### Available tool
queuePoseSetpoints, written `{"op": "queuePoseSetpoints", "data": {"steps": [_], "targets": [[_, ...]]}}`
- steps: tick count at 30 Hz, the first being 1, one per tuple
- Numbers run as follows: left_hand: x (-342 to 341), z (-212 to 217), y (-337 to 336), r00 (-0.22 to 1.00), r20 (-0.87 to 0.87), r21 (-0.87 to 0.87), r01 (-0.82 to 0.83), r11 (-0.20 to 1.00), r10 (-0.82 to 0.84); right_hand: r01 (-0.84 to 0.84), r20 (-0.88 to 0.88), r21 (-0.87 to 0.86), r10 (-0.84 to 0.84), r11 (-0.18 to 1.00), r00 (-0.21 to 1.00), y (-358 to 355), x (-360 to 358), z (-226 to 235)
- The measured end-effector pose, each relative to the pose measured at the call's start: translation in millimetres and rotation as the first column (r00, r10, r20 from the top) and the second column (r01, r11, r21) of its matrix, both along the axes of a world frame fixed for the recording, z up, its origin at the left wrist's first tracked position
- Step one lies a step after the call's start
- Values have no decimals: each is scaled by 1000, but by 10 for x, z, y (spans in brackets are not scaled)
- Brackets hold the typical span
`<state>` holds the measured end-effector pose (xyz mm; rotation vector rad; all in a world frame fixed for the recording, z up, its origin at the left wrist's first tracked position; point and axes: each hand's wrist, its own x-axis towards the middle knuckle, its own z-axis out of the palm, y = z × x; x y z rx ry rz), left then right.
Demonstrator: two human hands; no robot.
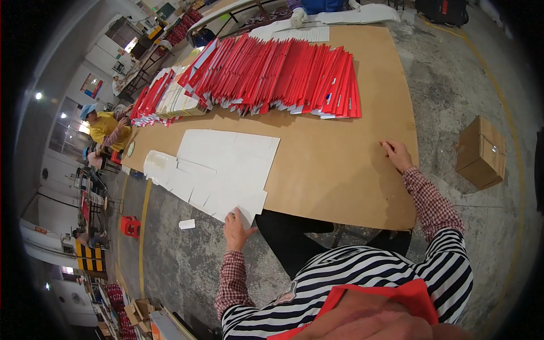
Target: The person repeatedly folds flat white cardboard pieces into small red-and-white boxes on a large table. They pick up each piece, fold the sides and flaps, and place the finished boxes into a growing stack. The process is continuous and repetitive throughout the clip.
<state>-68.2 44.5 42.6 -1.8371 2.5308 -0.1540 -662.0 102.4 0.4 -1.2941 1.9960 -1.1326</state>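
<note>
A pile of large white die-cut cardboard sheets (pixel 226 156) lies on the brown table at the left, with slits and a rounded end at its far left. My left hand (pixel 236 231) rests on the near corner of these sheets, thumb spread away from the fingers. Over at the right side of the tabletop, my right hand (pixel 398 156) touches the board with its fingers curled in, and nothing shows in them. Beyond both hands, a long row of red folded card pieces (pixel 266 73) with white edges leans across the table.
The brown tabletop (pixel 334 170) ends just before my body. A bundle of pale card (pixel 181 105) sits among the red pieces. Across the table a gloved hand (pixel 298 17) works by white sheets. A carton (pixel 481 153) stands on the floor at right, a red stool (pixel 130 226) at left.
</note>
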Motion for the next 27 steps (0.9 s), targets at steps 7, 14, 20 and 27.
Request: {"op": "queuePoseSetpoints", "data": {"steps": [7, 14, 20, 27], "targets": [[139, 437, -378, 940, 170, 33, 294, 955, -295, -148, 380, 33, 124, 988, 917, 180, 32, 87], [-1864, 1529, 579, 605, -209, -156, 755, 637, -768, -686, -721, -373, 270, 624, 638, 844, 1179, 1546], [-2782, 732, 1281, 403, -341, -20, 900, 435, -849, -418, -446, -173, 307, 892, 841, 2076, 486, 543], [-2871, -203, 856, 404, -432, 64, 906, 419, -806, -220, -554, -48, 157, 974, 818, 2663, 134, 439]]}}
